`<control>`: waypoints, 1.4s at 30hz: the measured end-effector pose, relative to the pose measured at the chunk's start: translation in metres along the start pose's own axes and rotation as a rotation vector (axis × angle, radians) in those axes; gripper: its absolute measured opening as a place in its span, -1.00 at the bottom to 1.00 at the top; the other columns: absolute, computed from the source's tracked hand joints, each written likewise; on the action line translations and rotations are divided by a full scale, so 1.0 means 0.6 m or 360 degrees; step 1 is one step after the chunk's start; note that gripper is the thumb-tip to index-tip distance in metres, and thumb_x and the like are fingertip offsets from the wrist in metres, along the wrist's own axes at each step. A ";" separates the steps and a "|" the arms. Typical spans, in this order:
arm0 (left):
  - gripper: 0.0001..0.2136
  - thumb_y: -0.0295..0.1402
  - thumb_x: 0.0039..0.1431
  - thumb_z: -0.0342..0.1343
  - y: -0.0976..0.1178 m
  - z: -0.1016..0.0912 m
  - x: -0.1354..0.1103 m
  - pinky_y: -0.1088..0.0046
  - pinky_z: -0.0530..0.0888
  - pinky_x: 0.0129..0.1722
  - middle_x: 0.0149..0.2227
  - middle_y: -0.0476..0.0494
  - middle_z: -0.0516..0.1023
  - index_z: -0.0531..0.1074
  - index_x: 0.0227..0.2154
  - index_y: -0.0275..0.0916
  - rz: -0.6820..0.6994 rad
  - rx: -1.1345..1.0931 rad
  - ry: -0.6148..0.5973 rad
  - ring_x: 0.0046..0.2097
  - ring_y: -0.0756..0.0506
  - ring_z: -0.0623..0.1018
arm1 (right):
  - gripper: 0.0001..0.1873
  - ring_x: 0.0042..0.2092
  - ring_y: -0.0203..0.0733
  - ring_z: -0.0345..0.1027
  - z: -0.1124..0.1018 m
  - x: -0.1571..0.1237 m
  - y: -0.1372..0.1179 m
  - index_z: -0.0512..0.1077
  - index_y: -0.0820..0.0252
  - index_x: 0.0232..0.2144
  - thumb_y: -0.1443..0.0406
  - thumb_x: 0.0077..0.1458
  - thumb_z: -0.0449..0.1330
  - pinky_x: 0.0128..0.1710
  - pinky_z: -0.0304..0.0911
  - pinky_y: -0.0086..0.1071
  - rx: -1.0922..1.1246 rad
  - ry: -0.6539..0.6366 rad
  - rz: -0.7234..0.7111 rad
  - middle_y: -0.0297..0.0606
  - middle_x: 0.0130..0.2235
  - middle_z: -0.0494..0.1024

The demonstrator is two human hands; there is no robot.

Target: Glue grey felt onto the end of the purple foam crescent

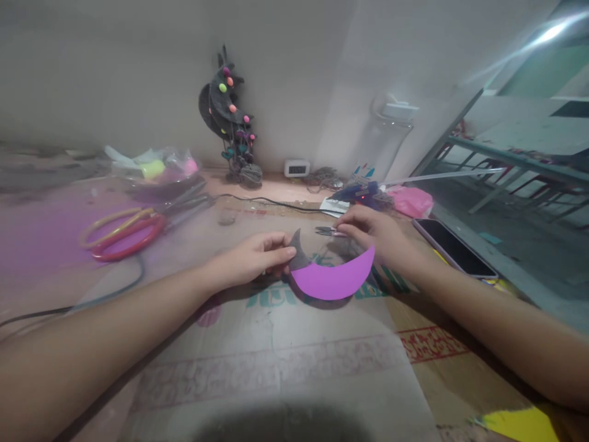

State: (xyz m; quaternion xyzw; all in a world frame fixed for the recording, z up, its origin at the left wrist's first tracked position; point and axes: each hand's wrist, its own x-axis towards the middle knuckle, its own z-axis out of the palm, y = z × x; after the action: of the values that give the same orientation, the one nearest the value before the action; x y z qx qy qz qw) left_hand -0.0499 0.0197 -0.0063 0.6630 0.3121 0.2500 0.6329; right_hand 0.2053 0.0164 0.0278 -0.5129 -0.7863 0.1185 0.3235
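Observation:
My left hand (260, 256) is closed in a pinch on the left tip of a crescent-shaped piece (329, 277), purple on its near face with a dark grey tip rising behind my fingers. My right hand (372, 232) reaches over the crescent's right end, its fingers bent around a small pair of snips (329, 231) lying just beyond the crescent. Both hands rest over a flattened cardboard sheet (285, 356) on the floor.
Large scissors with red and yellow handles (124, 233) lie to the left, beside a bag of bright scraps (156, 169). A glue gun (356, 193), pink bag (411, 201), phone (453, 247), dark moon ornament (227, 116) and plastic jar (386, 138) sit behind. Yellow paper (519, 423) lies near right.

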 end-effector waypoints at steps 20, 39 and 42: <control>-0.79 -0.20 0.18 0.02 0.005 0.008 0.001 0.55 0.21 -0.54 -0.56 0.08 0.35 0.30 -0.43 -0.23 -0.0022 0.0229 0.0131 -0.52 0.06 0.33 | -0.64 -0.54 -0.46 0.16 0.058 -0.041 -0.025 0.43 0.19 -0.15 0.26 -0.03 0.33 -0.55 0.05 -0.52 0.1510 -0.0591 0.0562 -0.51 -0.57 0.27; -0.74 -0.13 0.19 0.01 0.005 0.005 -0.002 0.53 0.19 -0.52 -0.52 0.04 0.38 0.32 -0.42 -0.24 -0.0017 0.0281 -0.0019 -0.49 0.05 0.32 | -0.76 -0.54 -0.40 0.18 0.058 -0.034 -0.033 0.42 0.25 -0.48 0.18 -0.13 0.29 -0.55 0.05 -0.48 0.0971 -0.0407 0.0591 -0.38 -0.53 0.42; -0.74 -0.12 0.19 0.01 0.005 0.005 -0.002 0.53 0.17 -0.53 -0.52 0.04 0.38 0.31 -0.42 -0.23 -0.0026 0.0290 -0.0034 -0.50 0.05 0.31 | -0.75 -0.53 -0.40 0.17 0.059 -0.035 -0.032 0.42 0.26 -0.47 0.18 -0.12 0.28 -0.55 0.04 -0.48 0.0997 -0.0388 0.0602 -0.38 -0.53 0.41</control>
State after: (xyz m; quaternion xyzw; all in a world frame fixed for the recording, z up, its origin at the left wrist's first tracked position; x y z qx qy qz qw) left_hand -0.0484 0.0170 -0.0035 0.7179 0.3322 0.2082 0.5752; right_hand 0.1745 -0.0058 0.0028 -0.5073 -0.6362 0.4707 0.3410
